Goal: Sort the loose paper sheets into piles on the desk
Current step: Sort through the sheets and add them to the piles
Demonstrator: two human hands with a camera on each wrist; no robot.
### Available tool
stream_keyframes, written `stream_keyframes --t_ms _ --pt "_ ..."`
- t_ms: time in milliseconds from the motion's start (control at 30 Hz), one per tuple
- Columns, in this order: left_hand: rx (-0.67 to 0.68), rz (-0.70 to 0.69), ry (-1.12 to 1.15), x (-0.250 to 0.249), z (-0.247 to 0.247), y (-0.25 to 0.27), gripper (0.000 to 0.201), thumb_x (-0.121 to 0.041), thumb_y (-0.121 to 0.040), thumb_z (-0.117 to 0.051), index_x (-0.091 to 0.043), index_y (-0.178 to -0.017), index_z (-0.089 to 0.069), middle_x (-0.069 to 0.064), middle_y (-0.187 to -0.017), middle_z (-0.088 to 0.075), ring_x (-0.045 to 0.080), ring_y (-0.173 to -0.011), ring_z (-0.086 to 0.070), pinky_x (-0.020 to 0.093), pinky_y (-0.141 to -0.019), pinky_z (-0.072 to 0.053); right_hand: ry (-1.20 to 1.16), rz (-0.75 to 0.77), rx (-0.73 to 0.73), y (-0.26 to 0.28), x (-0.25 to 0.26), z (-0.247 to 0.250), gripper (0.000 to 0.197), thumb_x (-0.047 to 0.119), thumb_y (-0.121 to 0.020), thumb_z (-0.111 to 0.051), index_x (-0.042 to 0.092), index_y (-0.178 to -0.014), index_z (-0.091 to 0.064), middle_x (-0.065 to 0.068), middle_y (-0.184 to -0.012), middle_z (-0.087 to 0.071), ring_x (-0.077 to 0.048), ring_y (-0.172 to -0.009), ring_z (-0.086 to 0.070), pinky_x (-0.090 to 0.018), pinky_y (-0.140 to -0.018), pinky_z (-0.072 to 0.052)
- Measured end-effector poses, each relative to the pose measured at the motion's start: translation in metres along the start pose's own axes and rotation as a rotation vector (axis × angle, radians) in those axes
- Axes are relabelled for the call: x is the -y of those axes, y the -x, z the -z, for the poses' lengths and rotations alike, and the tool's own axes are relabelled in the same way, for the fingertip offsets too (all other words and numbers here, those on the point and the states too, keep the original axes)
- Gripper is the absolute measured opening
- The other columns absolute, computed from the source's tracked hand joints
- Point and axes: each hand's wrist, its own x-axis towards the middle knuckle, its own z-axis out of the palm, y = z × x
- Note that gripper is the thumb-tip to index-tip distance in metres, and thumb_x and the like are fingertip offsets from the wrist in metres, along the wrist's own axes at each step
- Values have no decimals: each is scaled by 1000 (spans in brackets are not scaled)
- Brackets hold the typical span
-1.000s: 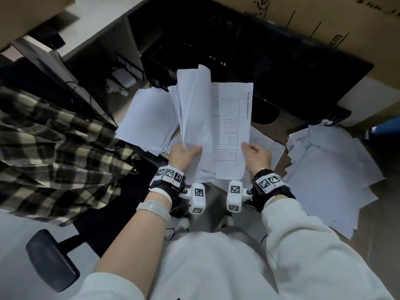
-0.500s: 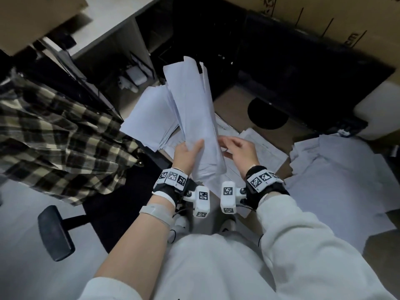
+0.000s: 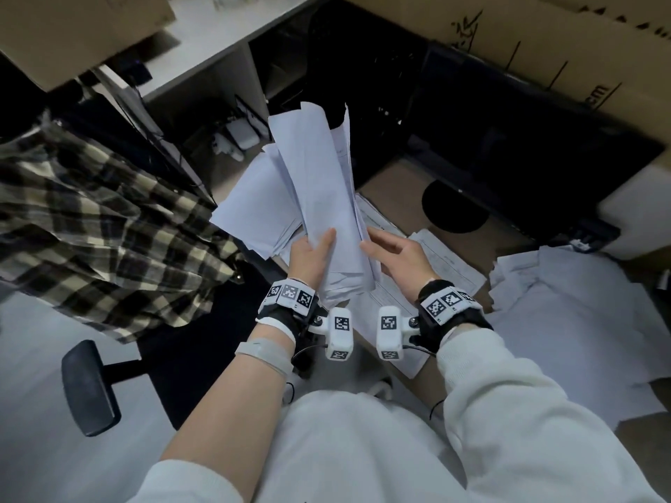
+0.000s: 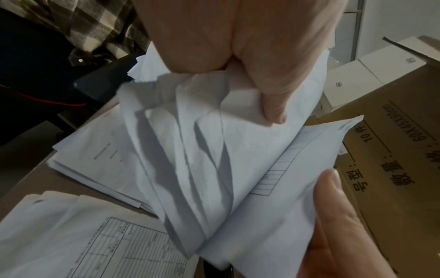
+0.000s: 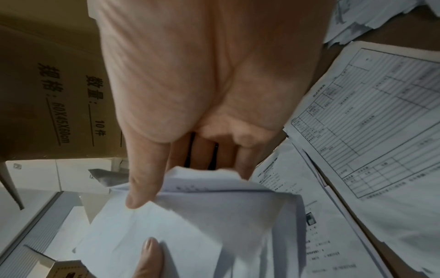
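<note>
Fingers and thumb of the left hand (image 3: 311, 256) are curled round the lower end of a crumpled bundle of white paper sheets (image 3: 323, 183), the thumb laid up its front face and the forearm reaching forward, bare to the elbow. In the left wrist view the thumb (image 4: 273, 97) presses into the creased folds. The right hand (image 3: 395, 259) comes in from the other side with its palm turned toward the bundle; its thumb (image 5: 142, 180) and fingers pinch the edge of the sheets (how many sheets, I cannot tell). Its arm wears a white sleeve (image 3: 508, 404).

The bundle stands nearly upright between the two hands, its long axis running from the wrists up and away from the person, the top end fanned and leaning slightly left.

Just beyond the left hand a flat pile of white sheets (image 3: 254, 208) lies on the brown desk (image 3: 468, 248). Under and beyond the right hand lie printed forms with ruled tables (image 5: 371, 120). Well out past the right hand spreads a loose heap of white papers (image 3: 566, 321). Past the left forearm hangs a plaid cloth (image 3: 94, 212).
</note>
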Motion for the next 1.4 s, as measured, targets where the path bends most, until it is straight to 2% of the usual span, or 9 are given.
stream_keyframes --t_ms 167,300,367,500,633,800,1067,1200,1400 --pt "9 25 -8 -8 22 -22 27 -36 -86 -73 -15 -103 -70 6 -105 -75 23 -100 -71 45 -95 -55 75 27 -85 -16 1 -26 31 10 -92 -66 12 -123 -69 3 -112 -74 -11 -106 -69 -21 -89 -54" --pt "97 50 -81 -20 35 -34 58 -55 -57 -87 -12 -93 -73 7 -93 -77 27 -92 -73 42 -84 -59 327 125 -200 -33 5 -57 34 6 -82 -75 18 -114 -71 13 -103 -73 1 -95 -67 -12 -81 -49" --pt "160 30 -126 -23 38 -39 55 -45 -57 -91 -8 -92 -73 6 -89 -77 24 -85 -73 38 -79 -59 422 115 -283 -41 6 -69 31 17 -79 -80 23 -108 -72 16 -99 -73 6 -92 -66 -8 -79 -48" --pt "83 43 -249 -22 56 -60 42 -34 -67 -87 -1 -87 -72 12 -81 -73 18 -68 -66 40 -74 -59 346 3 -518 -52 0 -72 7 22 -84 -72 20 -90 -74 12 -83 -73 -9 -80 -66 -23 -75 -52" --pt "50 108 -207 -15 76 -76 58 -43 -56 -84 -2 -97 -74 13 -90 -76 27 -86 -73 48 -84 -59 330 -168 -734 -53 -16 -56 23 22 -90 -61 8 -72 -65 -3 -62 -58 -20 -66 -49 -27 -63 -39" --pt "40 118 -235 -13 81 -79 32 -17 -80 -80 1 -105 -72 15 -98 -74 27 -94 -71 38 -88 -57 329 -264 -758 -55 -31 -56 33 27 -84 -57 -6 -89 -63 -27 -83 -59 -19 -65 -44 -28 -61 -35" --pt "-121 102 -272 -3 67 -63 15 -13 -79 -76 -17 -71 -65 -2 -71 -66 20 -73 -63 15 -53 -49 358 -315 -625 -53 -36 -31 21 21 -82 -59 4 -73 -67 -9 -64 -63 -26 -60 -52 -30 -59 -44" --pt "-238 87 -251 14 68 -54 24 -34 -61 -70 -17 -78 -68 0 -80 -69 18 -81 -66 25 -75 -51 370 -366 -570 -53 -45 -22 19 20 -79 -59 7 -67 -66 -7 -66 -67 -28 -63 -56 -34 -61 -50" --pt "-260 149 -341 29 87 -56 12 -32 -63 -71 -23 -70 -67 -8 -73 -67 19 -80 -67 30 -76 -54 360 -417 -392 -64 -59 -34 26 25 -80 -69 0 -84 -70 -20 -74 -71 -27 -61 -64 -48 -75 -59"
